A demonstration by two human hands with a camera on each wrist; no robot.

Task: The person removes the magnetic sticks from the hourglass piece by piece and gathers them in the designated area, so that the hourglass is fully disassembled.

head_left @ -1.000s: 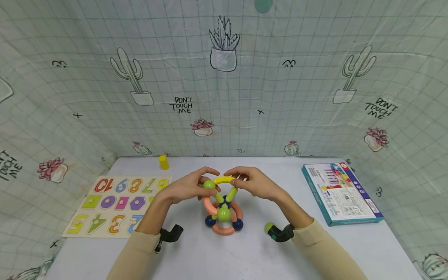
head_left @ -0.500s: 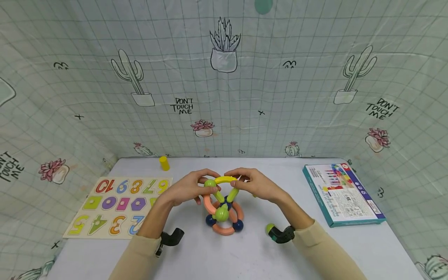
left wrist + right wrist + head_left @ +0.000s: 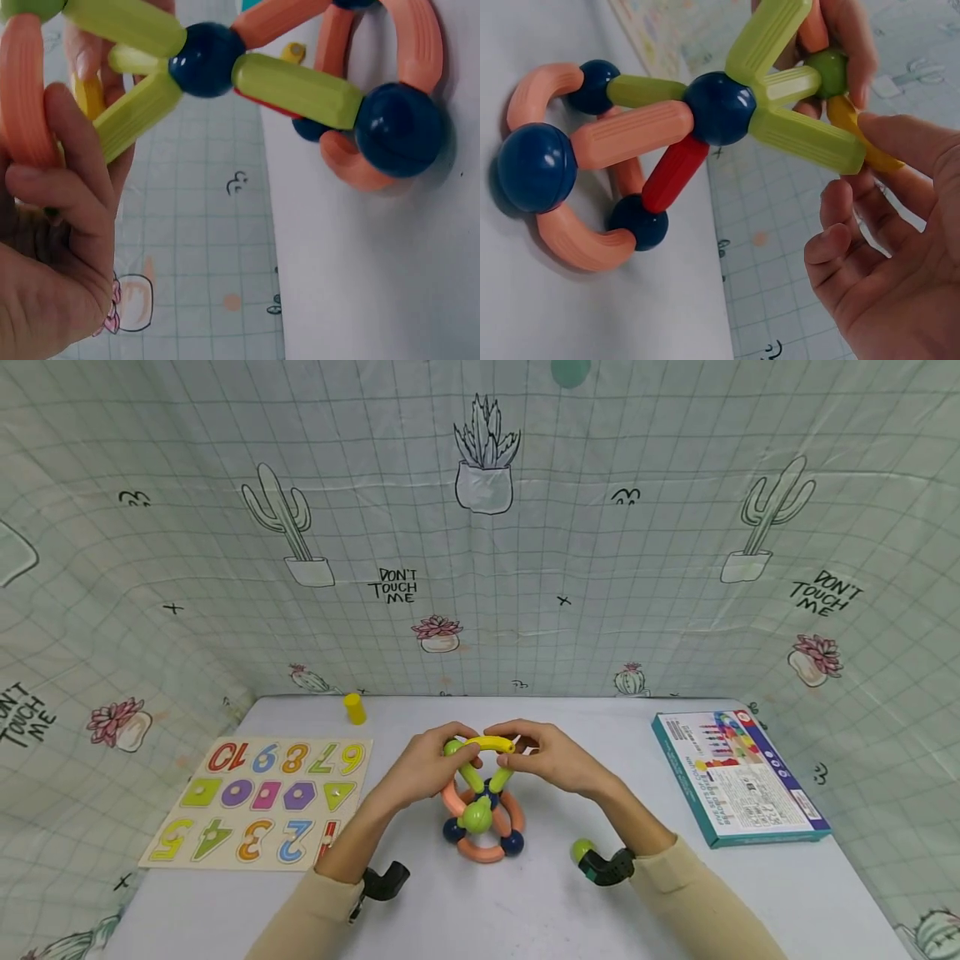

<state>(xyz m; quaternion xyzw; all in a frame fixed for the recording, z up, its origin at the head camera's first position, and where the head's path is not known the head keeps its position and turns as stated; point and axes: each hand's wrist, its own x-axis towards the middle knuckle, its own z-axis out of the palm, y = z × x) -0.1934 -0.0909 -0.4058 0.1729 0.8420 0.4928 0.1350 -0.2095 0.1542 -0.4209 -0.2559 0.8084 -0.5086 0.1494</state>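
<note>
A ball-and-stick toy structure (image 3: 481, 855) stands on the table, its base ring made of coral curved sticks and dark blue balls. Green sticks (image 3: 806, 139) spread from a central blue ball (image 3: 721, 109), with a red stick (image 3: 676, 172) running below. My left hand (image 3: 431, 766) grips the structure's upper left, around a green ball (image 3: 830, 73) and a coral curved stick (image 3: 28, 90). My right hand (image 3: 555, 760) pinches a yellow curved stick (image 3: 491, 743) beside the free end of a green stick. The yellow stick's left end meets the green ball. Another green ball (image 3: 476, 817) faces me.
At left lies a number-and-shape puzzle board (image 3: 247, 810), with a yellow cylinder (image 3: 355, 709) behind it. A flat toy box (image 3: 742, 777) lies at right. Near my right wrist camera is a loose green ball (image 3: 582, 849). A patterned cloth (image 3: 480, 568) rises behind the table.
My left hand has shifted right, its thumb now over the yellow stick and covering more of the green ball. The yellow stick has moved slightly right, and its right end shows.
</note>
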